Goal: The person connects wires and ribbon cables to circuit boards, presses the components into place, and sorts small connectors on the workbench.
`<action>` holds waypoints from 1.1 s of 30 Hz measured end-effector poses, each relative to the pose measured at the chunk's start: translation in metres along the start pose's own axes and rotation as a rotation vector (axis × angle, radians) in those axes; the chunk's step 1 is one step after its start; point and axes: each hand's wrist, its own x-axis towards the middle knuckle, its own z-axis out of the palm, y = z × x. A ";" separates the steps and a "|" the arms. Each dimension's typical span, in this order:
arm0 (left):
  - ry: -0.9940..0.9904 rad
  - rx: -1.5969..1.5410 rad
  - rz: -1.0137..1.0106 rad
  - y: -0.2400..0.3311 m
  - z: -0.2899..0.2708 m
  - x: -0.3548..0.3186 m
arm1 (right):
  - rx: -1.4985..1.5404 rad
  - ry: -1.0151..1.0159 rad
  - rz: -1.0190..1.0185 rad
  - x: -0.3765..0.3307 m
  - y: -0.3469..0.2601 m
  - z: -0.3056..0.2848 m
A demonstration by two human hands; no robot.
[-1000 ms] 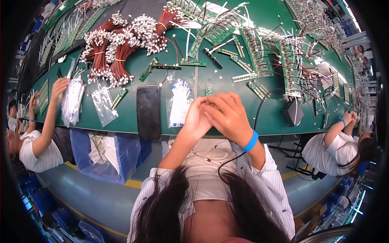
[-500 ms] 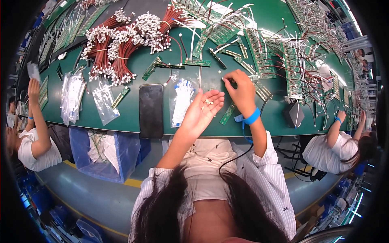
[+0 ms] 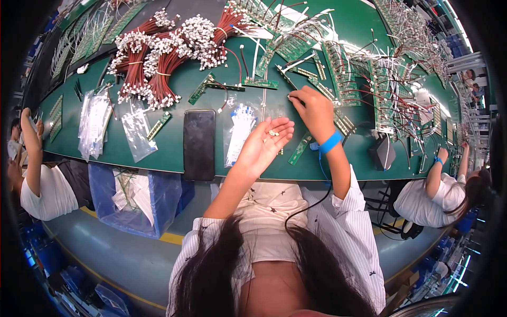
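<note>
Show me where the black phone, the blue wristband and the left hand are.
Black phone (image 3: 199, 138), head view, middle of its screen.
Blue wristband (image 3: 331, 142), head view, its outer band.
Left hand (image 3: 266, 141), head view, open palm.

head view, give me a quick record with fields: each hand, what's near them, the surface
left hand: open, palm up, small pale parts lying on it
right hand: reaching forward, fingertips pinched over the green table
near hands: black phone, clear bag of white-and-blue pieces, small green circuit strip
wrist: blue strap on right
</note>
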 end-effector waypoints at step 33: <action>0.013 -0.105 0.077 0.027 -0.013 -0.031 | 0.363 -0.175 -0.214 0.002 -0.073 -0.019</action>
